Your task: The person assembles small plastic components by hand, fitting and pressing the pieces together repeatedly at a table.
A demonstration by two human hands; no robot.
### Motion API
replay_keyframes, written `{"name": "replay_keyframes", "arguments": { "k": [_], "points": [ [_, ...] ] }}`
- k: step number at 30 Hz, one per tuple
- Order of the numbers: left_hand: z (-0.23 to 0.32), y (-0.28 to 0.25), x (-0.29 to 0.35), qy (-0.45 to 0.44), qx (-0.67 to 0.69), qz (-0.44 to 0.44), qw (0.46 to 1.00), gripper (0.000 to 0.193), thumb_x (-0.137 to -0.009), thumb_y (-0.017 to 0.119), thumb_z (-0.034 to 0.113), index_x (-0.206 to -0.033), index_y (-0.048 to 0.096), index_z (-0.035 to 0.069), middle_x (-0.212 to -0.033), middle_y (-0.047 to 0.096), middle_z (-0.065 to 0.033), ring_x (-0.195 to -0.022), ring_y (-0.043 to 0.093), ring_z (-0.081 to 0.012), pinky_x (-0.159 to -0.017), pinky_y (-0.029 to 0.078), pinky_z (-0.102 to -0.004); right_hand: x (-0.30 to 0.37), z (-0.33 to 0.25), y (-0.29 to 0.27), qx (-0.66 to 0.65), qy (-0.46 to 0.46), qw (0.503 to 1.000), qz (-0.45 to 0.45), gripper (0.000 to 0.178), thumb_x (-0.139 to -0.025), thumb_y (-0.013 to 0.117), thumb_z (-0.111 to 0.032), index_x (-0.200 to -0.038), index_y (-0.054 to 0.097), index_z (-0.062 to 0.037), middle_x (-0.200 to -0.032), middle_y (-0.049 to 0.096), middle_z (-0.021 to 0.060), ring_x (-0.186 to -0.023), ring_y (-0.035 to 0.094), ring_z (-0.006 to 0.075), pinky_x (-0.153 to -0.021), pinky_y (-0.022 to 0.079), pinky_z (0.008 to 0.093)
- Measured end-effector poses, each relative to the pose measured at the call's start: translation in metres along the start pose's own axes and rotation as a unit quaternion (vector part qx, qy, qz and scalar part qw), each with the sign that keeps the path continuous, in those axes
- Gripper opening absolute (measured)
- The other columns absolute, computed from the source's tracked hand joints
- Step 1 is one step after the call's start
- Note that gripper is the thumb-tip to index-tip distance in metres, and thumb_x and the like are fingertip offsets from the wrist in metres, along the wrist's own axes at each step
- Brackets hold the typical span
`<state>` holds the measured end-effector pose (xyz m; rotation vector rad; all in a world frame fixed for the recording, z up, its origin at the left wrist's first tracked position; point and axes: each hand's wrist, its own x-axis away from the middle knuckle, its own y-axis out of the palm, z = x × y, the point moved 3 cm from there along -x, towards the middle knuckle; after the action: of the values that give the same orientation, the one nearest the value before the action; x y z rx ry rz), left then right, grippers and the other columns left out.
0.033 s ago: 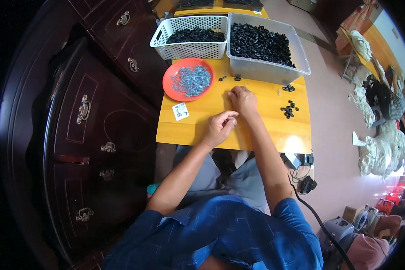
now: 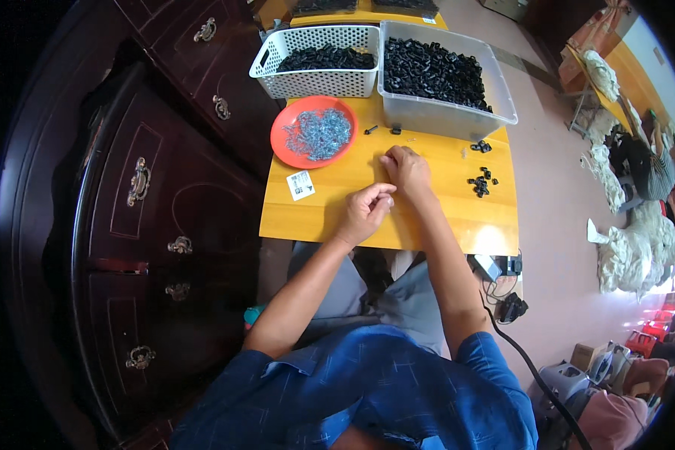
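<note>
Over the middle of the yellow table (image 2: pixel 307 223), my left hand (image 2: pixel 367 211) has its fingers curled in with thumb and forefinger close together. Anything in its grasp is hidden. My right hand (image 2: pixel 408 172) rests a little farther off and to the right, closed, knuckles up, fingertips against the tabletop. What it holds, if anything, does not show. Beyond the hands, a black screw-like piece (image 2: pixel 370 130) and a small black block (image 2: pixel 395 130) lie on the wood. To the left is a red plate (image 2: pixel 279 141) of small shiny metal pieces (image 2: pixel 319 135).
A white perforated basket (image 2: pixel 319 84) and a clear plastic bin (image 2: pixel 435 116), both with black parts, stand at the back. Small black pieces (image 2: pixel 481 184) lie at the right. A printed label (image 2: pixel 301 185) sits left, beside a dark wooden cabinet (image 2: pixel 180 165). Another person (image 2: pixel 658 165) is far right.
</note>
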<state>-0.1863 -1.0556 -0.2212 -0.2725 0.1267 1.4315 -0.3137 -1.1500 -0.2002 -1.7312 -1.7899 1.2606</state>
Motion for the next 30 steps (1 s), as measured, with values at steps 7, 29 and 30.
{"name": "replay_keyframes", "arguments": {
  "k": [7, 29, 30],
  "points": [
    [0.010, -0.005, 0.000, -0.002, -0.043, 0.080, 0.996, 0.032, -0.089, 0.069, 0.001, -0.119, 0.062, 0.001, -0.097, 0.065, -0.0026, -0.075, 0.062, -0.0059, -0.066, 0.052, -0.0219, 0.064, 0.001, -0.025, -0.279, 0.127, 0.950, -0.065, 0.019, -0.094, 0.067, -0.020, -0.095, 0.070, -0.0010, -0.072, 0.065, 0.0084, -0.069, 0.060, 0.0133, -0.065, 0.049, 0.0285],
    [0.006, -0.005, -0.002, -0.005, -0.030, 0.106, 0.994, 0.010, -0.084, 0.070, 0.001, -0.092, 0.065, 0.002, -0.076, 0.066, -0.0023, -0.065, 0.062, -0.0091, -0.062, 0.051, -0.0260, 0.032, 0.024, -0.022, -0.354, 0.124, 0.915, -0.149, 0.016, -0.091, 0.071, -0.019, -0.097, 0.068, -0.0046, -0.082, 0.066, 0.0013, -0.075, 0.060, 0.0107, -0.068, 0.049, 0.0267],
    [0.006, -0.006, -0.001, -0.010, -0.024, 0.103, 0.994, 0.009, -0.084, 0.070, 0.001, -0.091, 0.064, 0.002, -0.076, 0.065, -0.0014, -0.065, 0.061, -0.0076, -0.062, 0.051, -0.0254, 0.025, 0.028, -0.025, -0.256, 0.130, 0.956, -0.066, 0.020, -0.087, 0.073, -0.021, -0.099, 0.069, -0.0051, -0.081, 0.069, 0.0060, -0.074, 0.065, 0.0168, -0.069, 0.052, 0.0318]
  ]
}}
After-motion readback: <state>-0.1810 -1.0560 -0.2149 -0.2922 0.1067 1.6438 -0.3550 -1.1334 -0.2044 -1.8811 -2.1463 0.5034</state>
